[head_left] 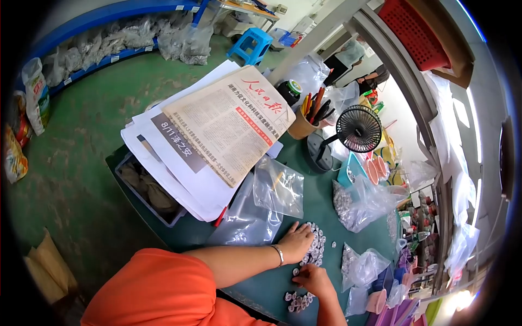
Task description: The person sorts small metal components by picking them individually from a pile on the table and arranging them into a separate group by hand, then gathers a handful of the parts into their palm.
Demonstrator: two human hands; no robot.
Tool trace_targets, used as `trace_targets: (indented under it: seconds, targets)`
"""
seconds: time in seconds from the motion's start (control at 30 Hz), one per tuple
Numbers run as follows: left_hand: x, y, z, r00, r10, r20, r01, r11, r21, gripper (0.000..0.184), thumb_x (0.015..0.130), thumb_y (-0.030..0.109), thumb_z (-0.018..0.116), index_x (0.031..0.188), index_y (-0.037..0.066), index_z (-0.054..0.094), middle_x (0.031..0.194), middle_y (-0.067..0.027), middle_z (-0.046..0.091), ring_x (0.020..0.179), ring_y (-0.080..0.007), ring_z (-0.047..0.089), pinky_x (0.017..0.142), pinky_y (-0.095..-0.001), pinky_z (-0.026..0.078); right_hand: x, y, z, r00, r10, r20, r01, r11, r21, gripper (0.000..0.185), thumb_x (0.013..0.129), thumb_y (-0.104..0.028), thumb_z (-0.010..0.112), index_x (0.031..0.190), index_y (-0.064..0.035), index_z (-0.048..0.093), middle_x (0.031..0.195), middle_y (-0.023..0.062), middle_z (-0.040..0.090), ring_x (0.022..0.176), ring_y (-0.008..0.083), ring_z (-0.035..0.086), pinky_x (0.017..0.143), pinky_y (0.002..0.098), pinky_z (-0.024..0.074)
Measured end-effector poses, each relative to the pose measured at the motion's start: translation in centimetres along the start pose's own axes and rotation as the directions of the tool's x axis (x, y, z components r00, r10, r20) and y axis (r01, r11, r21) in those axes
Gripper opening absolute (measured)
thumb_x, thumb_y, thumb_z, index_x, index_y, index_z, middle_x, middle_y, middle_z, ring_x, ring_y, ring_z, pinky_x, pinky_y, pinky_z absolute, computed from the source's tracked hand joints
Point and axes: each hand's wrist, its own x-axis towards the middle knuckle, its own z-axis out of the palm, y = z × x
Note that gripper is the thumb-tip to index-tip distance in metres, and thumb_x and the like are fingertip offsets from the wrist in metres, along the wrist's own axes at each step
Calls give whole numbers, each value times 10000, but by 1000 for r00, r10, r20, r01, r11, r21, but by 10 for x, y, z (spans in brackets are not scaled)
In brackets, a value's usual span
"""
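Black fan point(359, 129), blue stool point(251, 45).

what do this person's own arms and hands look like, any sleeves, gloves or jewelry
The left hand is ungloved, with a narrow, shiny silver-coloured bracelet at its wrist. That arm wears a plain, bright orange sleeve, loose and ending above the bare forearm. The right hand is ungloved too, and its visible forearm is bare, with no bracelet showing; its sleeve is not in view.
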Motion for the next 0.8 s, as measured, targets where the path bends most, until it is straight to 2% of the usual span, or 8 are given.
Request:
trace_targets:
  seconds: [0.13, 0.27, 0.7, 0.8]
  targets:
    - [0, 0, 3, 1000, 0, -9, 0, 1000, -16, 434, 844, 37, 458, 1267, -54, 436, 1431, -264, 393, 1388, -391, 320, 1153, -536, 159, 2, -12, -3, 996, 90, 22, -91, 996, 14, 227, 778, -54, 766, 889, 77, 618, 745, 134, 699, 615, 168, 679, 554, 283, 522]
    - [0, 0, -1, 1000, -7, -6, 7, 1000, -20, 416, 839, 27, 459, 1248, -52, 446, 1426, -263, 397, 1387, -395, 319, 1152, -538, 162, 1, -17, -4, 995, 99, 19, -99, 995, -2, 232, 779, -63, 769, 896, 76, 625, 735, 130, 696, 615, 164, 678, 553, 287, 523]
    - [0, 2, -1, 1000, -1, -20, 1, 1000, -10, 409, 840, 51, 483, 1235, -52, 462, 1415, -259, 405, 1381, -388, 332, 1147, -546, 173, 6, -19, -5, 996, 75, 38, -73, 996, -41, 189, 776, -38, 765, 857, 76, 637, 719, 126, 691, 593, 153, 660, 532, 289, 512]
    - [0, 3, -1, 1000, -11, -6, 11, 1000, 5, 414, 844, 58, 482, 1244, -48, 460, 1419, -258, 403, 1381, -387, 332, 1144, -551, 177, 7, -15, -4, 998, 45, 32, -42, 994, -104, 190, 772, -39, 765, 861, 75, 642, 714, 132, 688, 590, 156, 661, 530, 294, 510]
